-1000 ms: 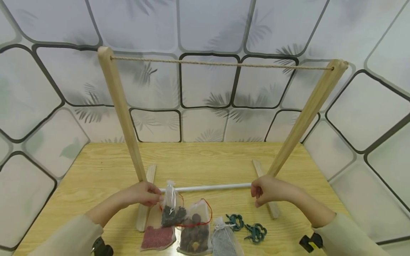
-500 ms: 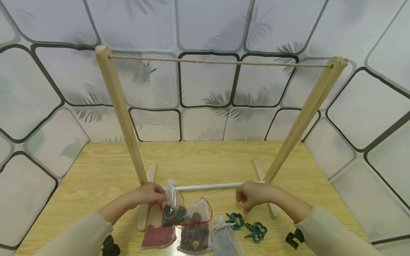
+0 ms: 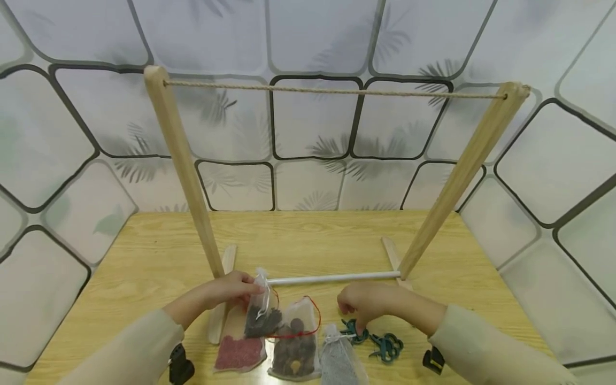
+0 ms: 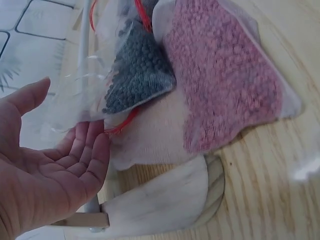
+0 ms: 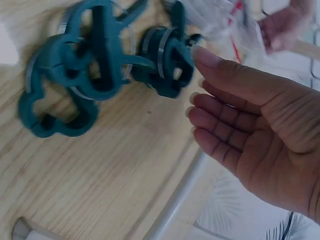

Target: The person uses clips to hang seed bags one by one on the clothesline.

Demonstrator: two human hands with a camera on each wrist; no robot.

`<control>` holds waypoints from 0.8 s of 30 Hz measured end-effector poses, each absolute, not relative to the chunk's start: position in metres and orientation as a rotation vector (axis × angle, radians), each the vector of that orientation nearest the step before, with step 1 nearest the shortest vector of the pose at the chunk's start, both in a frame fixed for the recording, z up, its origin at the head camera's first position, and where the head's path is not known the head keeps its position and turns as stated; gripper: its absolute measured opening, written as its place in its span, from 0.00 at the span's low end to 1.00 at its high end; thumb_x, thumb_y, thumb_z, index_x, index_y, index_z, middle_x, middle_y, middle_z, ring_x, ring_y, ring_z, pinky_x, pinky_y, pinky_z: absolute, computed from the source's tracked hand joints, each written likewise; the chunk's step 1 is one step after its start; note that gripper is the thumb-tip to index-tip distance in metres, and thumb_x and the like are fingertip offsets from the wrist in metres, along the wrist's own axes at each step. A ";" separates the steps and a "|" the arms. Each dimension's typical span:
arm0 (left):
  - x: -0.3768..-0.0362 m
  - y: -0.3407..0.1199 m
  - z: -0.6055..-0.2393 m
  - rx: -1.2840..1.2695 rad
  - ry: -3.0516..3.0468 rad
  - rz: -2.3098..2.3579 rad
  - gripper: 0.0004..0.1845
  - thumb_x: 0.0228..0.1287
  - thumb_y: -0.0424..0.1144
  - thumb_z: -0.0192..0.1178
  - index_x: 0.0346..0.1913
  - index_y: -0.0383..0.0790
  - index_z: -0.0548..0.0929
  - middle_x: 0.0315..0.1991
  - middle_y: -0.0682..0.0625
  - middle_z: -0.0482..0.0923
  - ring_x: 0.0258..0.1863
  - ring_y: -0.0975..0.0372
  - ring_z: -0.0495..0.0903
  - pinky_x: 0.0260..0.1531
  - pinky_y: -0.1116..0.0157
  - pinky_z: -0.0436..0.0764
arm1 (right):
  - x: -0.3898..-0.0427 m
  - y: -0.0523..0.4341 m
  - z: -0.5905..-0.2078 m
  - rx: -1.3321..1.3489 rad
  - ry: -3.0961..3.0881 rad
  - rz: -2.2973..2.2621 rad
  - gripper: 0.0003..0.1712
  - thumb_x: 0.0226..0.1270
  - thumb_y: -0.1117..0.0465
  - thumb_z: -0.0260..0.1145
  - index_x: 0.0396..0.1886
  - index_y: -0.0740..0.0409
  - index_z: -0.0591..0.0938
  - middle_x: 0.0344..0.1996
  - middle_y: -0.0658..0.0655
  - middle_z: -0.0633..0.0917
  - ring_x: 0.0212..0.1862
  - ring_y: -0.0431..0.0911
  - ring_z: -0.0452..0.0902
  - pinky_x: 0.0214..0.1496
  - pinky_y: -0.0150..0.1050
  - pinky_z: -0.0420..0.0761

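On wooden surface, under rope rack: mesh bags by white rod. Left hand spread, fingers relaxed, touching dark-bead bag at its top; red-bead bag just beside. Right hand spread, fingertip nearest green clips, not gripping yet. Likely step: reaching for clip. Next needs pinch on nearer clip.

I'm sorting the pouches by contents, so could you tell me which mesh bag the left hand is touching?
The left hand touches the mesh bag of small dark beads, the one raised nearest the white rod. The pink-bead bag, brown-nut bag and grey bag lie untouched.
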State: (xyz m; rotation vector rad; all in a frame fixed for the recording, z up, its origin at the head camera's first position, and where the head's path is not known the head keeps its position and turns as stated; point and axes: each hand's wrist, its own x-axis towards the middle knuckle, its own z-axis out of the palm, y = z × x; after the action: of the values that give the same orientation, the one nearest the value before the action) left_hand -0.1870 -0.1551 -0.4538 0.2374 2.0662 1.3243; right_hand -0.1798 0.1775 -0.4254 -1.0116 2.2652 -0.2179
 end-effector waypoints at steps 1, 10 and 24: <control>-0.187 -0.154 -0.454 0.238 2.054 1.334 0.11 0.64 0.41 0.59 0.33 0.35 0.73 0.26 0.52 0.71 0.25 0.65 0.72 0.29 0.68 0.77 | -0.179 0.176 -0.426 -1.039 2.260 -0.199 0.21 0.40 0.62 0.81 0.32 0.54 0.78 0.25 0.44 0.73 0.27 0.33 0.64 0.32 0.27 0.71; -0.184 -0.148 -0.449 0.230 2.137 1.305 0.13 0.62 0.41 0.60 0.32 0.31 0.78 0.22 0.54 0.68 0.24 0.64 0.68 0.26 0.68 0.73 | -0.173 0.163 -0.429 -1.222 2.244 0.036 0.23 0.39 0.59 0.81 0.30 0.52 0.75 0.25 0.42 0.67 0.28 0.33 0.61 0.33 0.25 0.69; -0.185 -0.142 -0.457 0.236 2.044 1.319 0.10 0.61 0.39 0.61 0.33 0.34 0.76 0.27 0.54 0.75 0.28 0.66 0.73 0.29 0.68 0.76 | -0.165 0.155 -0.438 -1.381 2.252 0.297 0.27 0.34 0.48 0.83 0.29 0.49 0.75 0.26 0.40 0.70 0.30 0.32 0.64 0.36 0.24 0.69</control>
State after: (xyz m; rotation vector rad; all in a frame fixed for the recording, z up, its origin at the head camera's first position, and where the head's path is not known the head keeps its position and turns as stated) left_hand -0.1849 -0.1420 -0.4569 0.2361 2.0437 1.3193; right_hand -0.1649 0.1554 -0.4383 -1.3811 2.2522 0.2965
